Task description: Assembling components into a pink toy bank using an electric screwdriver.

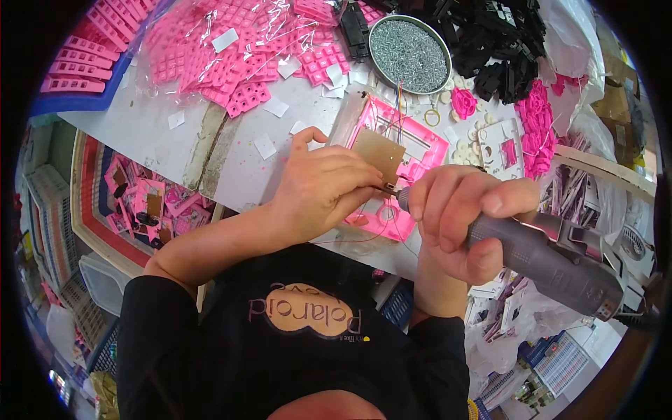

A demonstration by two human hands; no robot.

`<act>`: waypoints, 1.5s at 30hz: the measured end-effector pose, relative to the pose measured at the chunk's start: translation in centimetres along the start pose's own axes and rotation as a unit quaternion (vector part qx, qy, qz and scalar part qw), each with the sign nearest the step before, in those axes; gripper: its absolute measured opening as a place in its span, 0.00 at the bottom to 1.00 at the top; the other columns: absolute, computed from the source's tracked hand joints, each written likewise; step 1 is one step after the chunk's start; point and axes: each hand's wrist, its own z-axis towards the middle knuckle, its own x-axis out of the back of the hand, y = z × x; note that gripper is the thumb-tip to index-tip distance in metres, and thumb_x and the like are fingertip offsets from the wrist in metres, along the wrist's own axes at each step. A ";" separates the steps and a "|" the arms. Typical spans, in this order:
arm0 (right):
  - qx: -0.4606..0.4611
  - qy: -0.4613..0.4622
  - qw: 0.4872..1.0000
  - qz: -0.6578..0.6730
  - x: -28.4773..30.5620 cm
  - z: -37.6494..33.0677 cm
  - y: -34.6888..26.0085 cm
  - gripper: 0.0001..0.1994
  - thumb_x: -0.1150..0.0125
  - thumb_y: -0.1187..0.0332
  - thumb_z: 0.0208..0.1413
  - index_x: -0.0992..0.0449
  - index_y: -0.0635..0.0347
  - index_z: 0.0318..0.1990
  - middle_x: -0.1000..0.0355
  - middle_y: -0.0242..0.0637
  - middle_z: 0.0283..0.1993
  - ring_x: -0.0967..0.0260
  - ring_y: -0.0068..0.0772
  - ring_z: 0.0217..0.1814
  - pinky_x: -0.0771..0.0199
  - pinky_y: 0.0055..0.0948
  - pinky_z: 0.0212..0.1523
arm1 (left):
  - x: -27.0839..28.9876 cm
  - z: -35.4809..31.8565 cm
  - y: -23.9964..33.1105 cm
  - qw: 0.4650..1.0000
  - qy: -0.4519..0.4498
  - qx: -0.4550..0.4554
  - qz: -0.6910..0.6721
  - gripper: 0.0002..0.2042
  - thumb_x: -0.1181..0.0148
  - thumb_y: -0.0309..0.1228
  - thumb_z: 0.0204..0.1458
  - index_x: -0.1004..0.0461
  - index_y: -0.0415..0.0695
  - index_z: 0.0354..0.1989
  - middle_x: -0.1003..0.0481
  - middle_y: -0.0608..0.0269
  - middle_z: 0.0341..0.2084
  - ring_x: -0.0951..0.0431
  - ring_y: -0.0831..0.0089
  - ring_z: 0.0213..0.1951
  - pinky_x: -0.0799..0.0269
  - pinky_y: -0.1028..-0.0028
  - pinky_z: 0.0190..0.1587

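Note:
My right hand (458, 217) wraps around a grey electric screwdriver (549, 262). The driver lies nearly level, its nose pointing left at the pink plastic housing (432, 142). My left hand (322, 182) is closed in a pinch beside that tip, at the lower edge of a brown circuit board (378, 152); what sits between the fingertips is too small and covered to make out. The board rests over the open housing. Thin coloured wires (400, 115) run out above it, and red wires trail below. Part of the housing is hidden behind both hands.
A round tin of screws (409, 56) stands behind the housing. Pink button sheets (231, 63) pile up at the back left, black plastic parts (500, 52) at the back right. Pink flower-shaped pieces (535, 129) lie right. A crate of pink assemblies (150, 196) sits left, below the table.

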 end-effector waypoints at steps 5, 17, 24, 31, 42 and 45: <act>-0.013 -0.010 1.000 0.006 -0.4 0.5 0.2 0.20 0.32 0.63 0.57 0.35 0.58 0.49 0.36 0.30 0.21 0.40 0.26 0.22 0.34 0.31 0.27 | 0.4 0.0 -0.3 0.999 0.040 -0.026 0.025 0.10 0.28 0.28 0.42 0.22 0.50 0.34 0.20 0.73 0.31 0.21 0.73 0.36 0.46 0.62 0.48; -0.002 0.101 0.992 -0.075 0.6 1.9 5.0 0.15 0.38 0.71 0.58 0.37 0.62 0.48 0.34 0.34 0.23 0.39 0.21 0.20 0.28 0.31 0.28 | 2.3 -0.7 -0.2 0.989 -0.026 -0.052 0.134 0.17 0.25 0.38 0.35 0.23 0.50 0.34 0.24 0.71 0.36 0.25 0.67 0.43 0.46 0.59 0.49; 0.018 0.061 0.998 -0.026 0.2 2.3 4.0 0.15 0.39 0.68 0.59 0.37 0.60 0.49 0.35 0.33 0.21 0.39 0.24 0.20 0.29 0.33 0.30 | 1.7 1.5 -1.8 0.994 0.042 0.025 0.097 0.10 0.28 0.33 0.40 0.22 0.51 0.31 0.25 0.74 0.30 0.27 0.71 0.39 0.47 0.61 0.47; -0.023 0.074 0.996 -0.048 -0.9 2.0 2.8 0.16 0.37 0.68 0.59 0.36 0.61 0.48 0.36 0.31 0.21 0.38 0.23 0.21 0.28 0.33 0.31 | 2.4 1.9 -1.6 0.986 -0.037 -0.051 0.155 0.10 0.29 0.33 0.40 0.21 0.52 0.33 0.25 0.75 0.30 0.27 0.73 0.39 0.47 0.57 0.50; -0.015 0.106 0.978 -0.181 0.5 1.6 5.6 0.08 0.49 0.75 0.59 0.35 0.60 0.46 0.41 0.30 0.17 0.44 0.22 0.17 0.30 0.33 0.25 | 2.3 -1.5 0.4 0.972 -0.115 -0.023 0.204 0.22 0.28 0.44 0.39 0.21 0.50 0.44 0.26 0.74 0.46 0.31 0.70 0.52 0.48 0.50 0.55; -0.019 0.072 0.966 -0.249 0.7 1.6 5.7 0.06 0.48 0.76 0.59 0.37 0.59 0.42 0.39 0.31 0.17 0.43 0.22 0.17 0.30 0.32 0.26 | 1.9 -1.4 0.5 0.974 -0.102 -0.016 0.201 0.18 0.30 0.45 0.42 0.20 0.49 0.38 0.26 0.74 0.43 0.31 0.72 0.50 0.49 0.50 0.56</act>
